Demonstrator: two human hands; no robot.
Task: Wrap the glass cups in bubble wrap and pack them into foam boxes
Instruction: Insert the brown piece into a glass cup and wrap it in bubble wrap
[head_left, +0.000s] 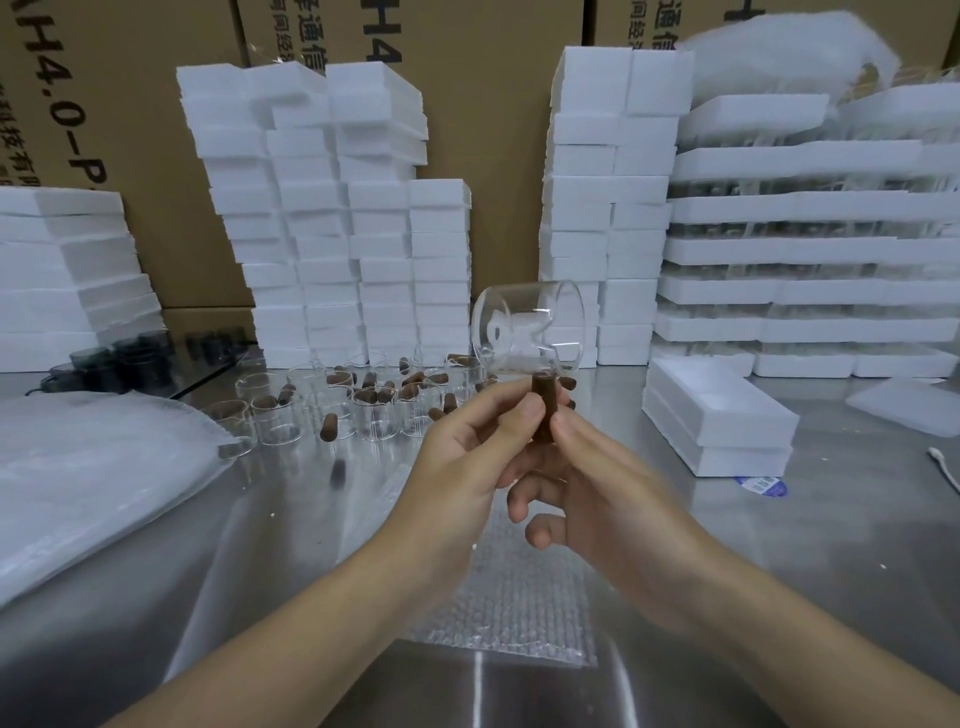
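Both hands' fingers (524, 410) pinch glass cup's (530, 327) handle (544, 402).

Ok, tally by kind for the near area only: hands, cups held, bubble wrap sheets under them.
Hands: 2 (left hand, right hand)
Cup, held by both: 1
Bubble wrap sheet: 1
Total: 4
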